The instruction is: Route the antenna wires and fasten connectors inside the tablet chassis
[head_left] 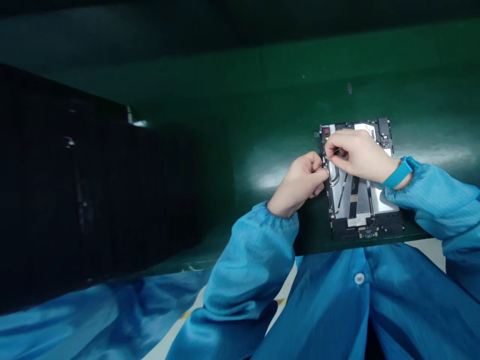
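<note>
An opened flat electronic device point(362, 200), with silver panels, dark flex cables and a black frame, lies on the green table near its front edge. My left hand point(300, 182) is at the device's left edge, its fingers curled and the thumb and fingertips pressed against the frame. Over the device's upper left part is my right hand point(362, 154), its thumb and forefinger pinched together near that same edge. What either hand grips, if anything, is too small to make out. The right hand and wrist cover part of the panels.
The green table point(285, 110) reaches back and to both sides. A large black object point(93, 190) fills the left. Blue cloth point(112, 315) shows at the lower left, beyond the table's front edge. A teal band point(398, 173) is on my right wrist.
</note>
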`<control>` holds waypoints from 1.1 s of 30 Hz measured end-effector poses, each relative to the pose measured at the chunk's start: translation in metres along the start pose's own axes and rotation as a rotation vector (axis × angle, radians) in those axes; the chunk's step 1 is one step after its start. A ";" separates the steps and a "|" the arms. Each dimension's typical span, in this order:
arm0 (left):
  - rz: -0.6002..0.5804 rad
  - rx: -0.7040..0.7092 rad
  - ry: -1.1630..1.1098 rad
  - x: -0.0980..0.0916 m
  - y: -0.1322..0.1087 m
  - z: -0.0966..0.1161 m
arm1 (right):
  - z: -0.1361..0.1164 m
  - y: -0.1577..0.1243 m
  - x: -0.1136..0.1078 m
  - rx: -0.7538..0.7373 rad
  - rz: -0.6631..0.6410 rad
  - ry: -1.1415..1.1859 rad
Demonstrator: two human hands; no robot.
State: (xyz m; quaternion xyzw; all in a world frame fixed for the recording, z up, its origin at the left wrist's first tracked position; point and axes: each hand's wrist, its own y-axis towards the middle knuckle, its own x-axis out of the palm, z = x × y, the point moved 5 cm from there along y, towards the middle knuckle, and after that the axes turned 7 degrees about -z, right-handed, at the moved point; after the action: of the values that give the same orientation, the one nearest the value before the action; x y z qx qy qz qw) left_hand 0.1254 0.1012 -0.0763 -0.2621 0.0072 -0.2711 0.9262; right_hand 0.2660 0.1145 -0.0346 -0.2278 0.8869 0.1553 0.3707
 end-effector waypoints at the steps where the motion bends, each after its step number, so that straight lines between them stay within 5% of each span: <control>1: -0.010 -0.021 -0.021 0.001 0.001 0.001 | 0.000 0.000 -0.001 0.006 0.018 0.000; 5: 0.000 -0.082 -0.049 0.000 0.008 0.008 | 0.004 0.003 -0.007 0.078 0.102 0.011; 13: 0.015 0.008 -0.072 -0.005 0.026 0.022 | 0.009 0.003 -0.011 0.198 0.158 0.073; 24: 0.054 0.060 -0.002 -0.004 0.031 0.018 | 0.017 0.003 -0.008 0.165 0.157 -0.020; 29: 0.120 0.056 -0.019 0.002 0.038 0.015 | 0.009 -0.016 -0.035 0.111 0.355 -0.098; 33: 0.193 0.094 0.051 0.001 0.038 0.017 | 0.016 -0.056 -0.057 0.191 0.547 -0.196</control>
State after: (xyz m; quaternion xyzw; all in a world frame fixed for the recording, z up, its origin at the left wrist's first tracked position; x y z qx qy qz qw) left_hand 0.1478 0.1363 -0.0802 -0.2093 0.0432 -0.1872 0.9588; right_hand 0.3404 0.0907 -0.0099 0.0714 0.8859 0.1865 0.4186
